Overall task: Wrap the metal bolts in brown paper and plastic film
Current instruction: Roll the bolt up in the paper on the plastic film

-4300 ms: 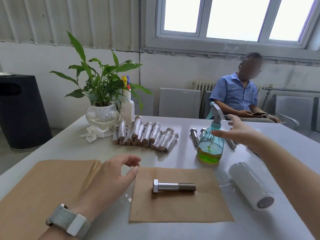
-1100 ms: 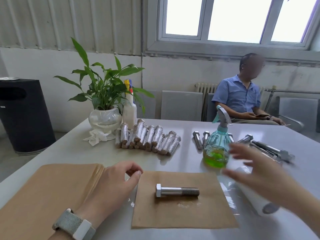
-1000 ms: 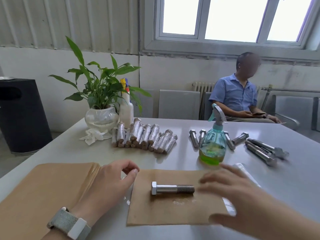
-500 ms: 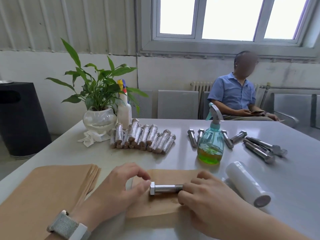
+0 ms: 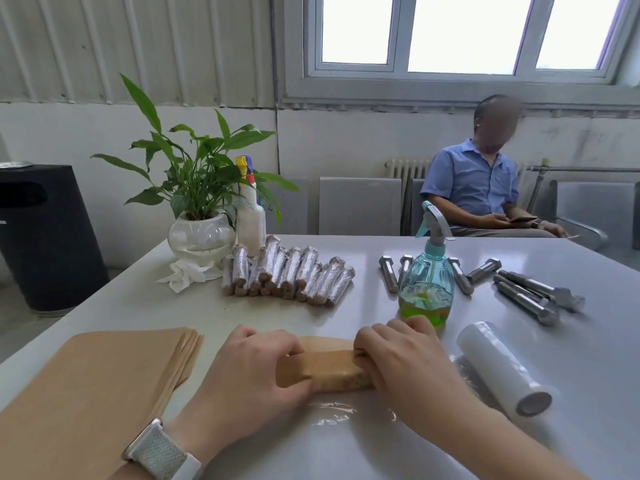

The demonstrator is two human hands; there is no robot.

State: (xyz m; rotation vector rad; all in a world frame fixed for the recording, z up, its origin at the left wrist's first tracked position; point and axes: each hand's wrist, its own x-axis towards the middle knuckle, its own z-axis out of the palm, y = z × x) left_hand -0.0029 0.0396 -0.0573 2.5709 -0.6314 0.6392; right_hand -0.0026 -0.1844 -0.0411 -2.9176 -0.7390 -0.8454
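A sheet of brown paper [image 5: 329, 370] is rolled over itself into a short tube near the table's front, and the bolt is hidden inside it. My left hand [image 5: 249, 372] grips the tube's left end and my right hand [image 5: 401, 362] grips its right end. A piece of clear plastic film [image 5: 332, 410] lies flat on the table under and in front of the tube. The film roll [image 5: 502, 368] lies to the right. Several bare metal bolts [image 5: 526, 296] lie at the back right. Several wrapped bolts [image 5: 287, 275] are lined up at the back centre.
A stack of brown paper sheets [image 5: 90, 382] lies at the front left. A teal spray bottle [image 5: 427, 278] with green liquid stands just behind my right hand. A potted plant [image 5: 197, 188], a white bottle [image 5: 251, 216] and a crumpled tissue [image 5: 188, 275] sit at the back left. A person sits beyond the table.
My right hand came from the spray bottle to the bolt. Both hands then rolled the brown paper over the bolt, which no longer shows.
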